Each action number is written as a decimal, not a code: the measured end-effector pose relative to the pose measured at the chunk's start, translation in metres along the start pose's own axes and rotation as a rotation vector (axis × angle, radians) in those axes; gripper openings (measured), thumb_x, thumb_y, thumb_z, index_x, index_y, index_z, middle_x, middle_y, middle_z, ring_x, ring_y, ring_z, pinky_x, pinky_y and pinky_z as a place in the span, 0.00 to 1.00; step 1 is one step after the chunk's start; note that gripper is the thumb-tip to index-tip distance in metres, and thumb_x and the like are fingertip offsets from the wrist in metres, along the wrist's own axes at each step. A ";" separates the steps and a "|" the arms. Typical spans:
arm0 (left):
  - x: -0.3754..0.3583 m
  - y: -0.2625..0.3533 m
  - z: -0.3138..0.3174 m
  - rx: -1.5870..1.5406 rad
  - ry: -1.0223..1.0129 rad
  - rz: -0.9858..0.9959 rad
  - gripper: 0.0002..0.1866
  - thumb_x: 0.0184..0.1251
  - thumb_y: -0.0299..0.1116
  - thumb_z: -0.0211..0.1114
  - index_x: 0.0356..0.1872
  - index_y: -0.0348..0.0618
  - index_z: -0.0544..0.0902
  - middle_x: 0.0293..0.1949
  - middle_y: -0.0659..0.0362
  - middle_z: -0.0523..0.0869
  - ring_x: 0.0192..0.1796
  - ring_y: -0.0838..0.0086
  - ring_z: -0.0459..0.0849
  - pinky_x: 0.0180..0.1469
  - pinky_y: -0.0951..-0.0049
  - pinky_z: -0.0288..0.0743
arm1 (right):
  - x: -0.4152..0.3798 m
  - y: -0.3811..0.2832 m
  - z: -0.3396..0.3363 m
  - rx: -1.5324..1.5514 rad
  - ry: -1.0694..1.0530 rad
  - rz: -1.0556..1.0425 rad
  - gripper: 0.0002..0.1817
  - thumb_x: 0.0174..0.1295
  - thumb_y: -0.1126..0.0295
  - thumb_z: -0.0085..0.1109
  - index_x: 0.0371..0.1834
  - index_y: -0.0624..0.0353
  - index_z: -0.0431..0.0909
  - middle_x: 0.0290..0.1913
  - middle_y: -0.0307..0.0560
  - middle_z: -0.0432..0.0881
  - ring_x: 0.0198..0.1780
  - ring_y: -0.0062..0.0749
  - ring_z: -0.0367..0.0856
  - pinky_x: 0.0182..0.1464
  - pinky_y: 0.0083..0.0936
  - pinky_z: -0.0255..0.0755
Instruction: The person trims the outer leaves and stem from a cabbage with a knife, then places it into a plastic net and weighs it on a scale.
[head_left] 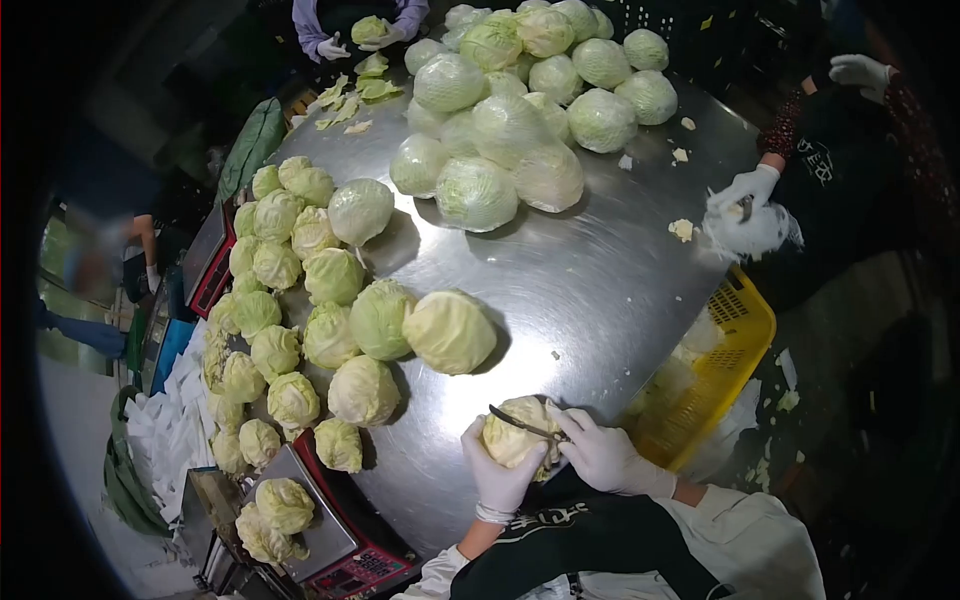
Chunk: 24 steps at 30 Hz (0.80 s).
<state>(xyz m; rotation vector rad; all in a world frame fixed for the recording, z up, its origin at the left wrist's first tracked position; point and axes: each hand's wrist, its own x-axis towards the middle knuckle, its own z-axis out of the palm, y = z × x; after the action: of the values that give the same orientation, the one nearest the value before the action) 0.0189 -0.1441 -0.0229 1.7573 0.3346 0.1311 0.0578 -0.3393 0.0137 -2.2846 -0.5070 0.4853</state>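
Note:
At the near edge of the metal table, my gloved left hand (498, 480) grips a pale cabbage (508, 441) from its left side. My gloved right hand (603, 453) is closed around the handle of a knife (518, 422). The dark, curved blade lies across the top of the cabbage, its tip pointing left. The handle is mostly hidden by my fingers. Just beyond my hands sits a larger loose cabbage (450, 332), beside a greener one (382, 319).
Unwrapped cabbages crowd the table's left side (330, 277); film-wrapped ones are heaped at the back (505, 130). A red scale (345, 540) bearing two cabbages stands at lower left. A yellow crate (742, 335) adjoins the right edge. Co-workers stand at the back and right, one holding crumpled film (745, 232).

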 end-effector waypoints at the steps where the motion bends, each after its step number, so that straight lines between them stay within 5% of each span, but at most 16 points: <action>1: 0.000 -0.001 0.002 -0.001 -0.008 -0.003 0.50 0.50 0.35 0.86 0.68 0.30 0.61 0.59 0.47 0.70 0.62 0.63 0.73 0.68 0.61 0.70 | 0.002 0.000 0.002 -0.024 0.040 -0.002 0.31 0.74 0.63 0.53 0.79 0.55 0.63 0.62 0.57 0.76 0.44 0.54 0.87 0.44 0.43 0.83; 4: 0.001 -0.003 0.004 -0.026 0.002 0.002 0.50 0.50 0.35 0.86 0.68 0.30 0.62 0.58 0.47 0.70 0.62 0.63 0.72 0.67 0.60 0.70 | 0.008 0.007 0.009 -0.155 0.152 -0.116 0.29 0.74 0.62 0.53 0.77 0.55 0.66 0.52 0.49 0.79 0.30 0.44 0.86 0.32 0.36 0.82; 7: -0.003 -0.005 0.005 -0.006 0.026 0.009 0.49 0.49 0.38 0.86 0.68 0.30 0.63 0.58 0.47 0.70 0.62 0.61 0.73 0.67 0.58 0.70 | 0.017 0.018 0.008 -0.154 0.215 -0.216 0.24 0.73 0.62 0.53 0.71 0.56 0.73 0.46 0.49 0.82 0.29 0.43 0.87 0.31 0.34 0.82; 9: -0.007 -0.004 0.003 0.277 -0.042 0.259 0.51 0.46 0.41 0.87 0.67 0.31 0.65 0.60 0.47 0.70 0.63 0.58 0.73 0.68 0.56 0.69 | 0.038 0.041 0.003 -0.033 0.272 -0.001 0.19 0.75 0.61 0.51 0.64 0.55 0.78 0.43 0.54 0.85 0.35 0.50 0.88 0.37 0.39 0.82; 12: -0.005 -0.002 -0.007 0.378 -0.134 0.374 0.53 0.43 0.44 0.88 0.68 0.33 0.66 0.62 0.47 0.70 0.66 0.55 0.71 0.71 0.54 0.66 | 0.045 0.067 -0.005 0.096 0.304 0.067 0.18 0.77 0.62 0.49 0.61 0.57 0.79 0.44 0.59 0.86 0.42 0.54 0.87 0.45 0.42 0.81; 14: 0.004 -0.023 -0.038 -0.032 -0.267 0.112 0.55 0.46 0.39 0.87 0.73 0.36 0.63 0.69 0.47 0.69 0.71 0.59 0.70 0.76 0.56 0.65 | 0.039 0.074 -0.009 0.146 0.235 0.075 0.17 0.77 0.62 0.48 0.60 0.58 0.80 0.44 0.60 0.86 0.45 0.56 0.87 0.48 0.43 0.80; 18: 0.008 -0.015 -0.082 -0.363 -0.259 -0.206 0.58 0.52 0.31 0.83 0.81 0.40 0.53 0.74 0.46 0.66 0.72 0.58 0.73 0.72 0.57 0.72 | 0.008 0.075 0.005 0.443 0.248 0.104 0.18 0.77 0.65 0.46 0.59 0.62 0.81 0.44 0.63 0.85 0.46 0.55 0.86 0.50 0.40 0.78; 20: 0.003 -0.014 -0.076 -0.554 -0.015 -0.493 0.57 0.55 0.32 0.83 0.81 0.40 0.53 0.73 0.45 0.66 0.72 0.58 0.72 0.72 0.57 0.72 | -0.008 0.071 0.013 0.471 0.246 0.079 0.18 0.77 0.66 0.46 0.59 0.63 0.81 0.43 0.64 0.85 0.45 0.55 0.86 0.49 0.39 0.78; 24: -0.006 -0.023 -0.036 -0.193 -0.058 -0.176 0.52 0.59 0.32 0.80 0.80 0.39 0.55 0.72 0.45 0.66 0.70 0.58 0.74 0.71 0.58 0.72 | -0.030 0.054 0.012 0.448 0.245 0.160 0.19 0.77 0.66 0.45 0.60 0.64 0.80 0.41 0.65 0.85 0.43 0.55 0.86 0.47 0.39 0.77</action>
<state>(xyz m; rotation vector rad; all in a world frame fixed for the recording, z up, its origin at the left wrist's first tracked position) -0.0003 -0.1079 -0.0370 1.5303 0.4194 -0.0138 0.0377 -0.3825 -0.0278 -1.9209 -0.0796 0.3475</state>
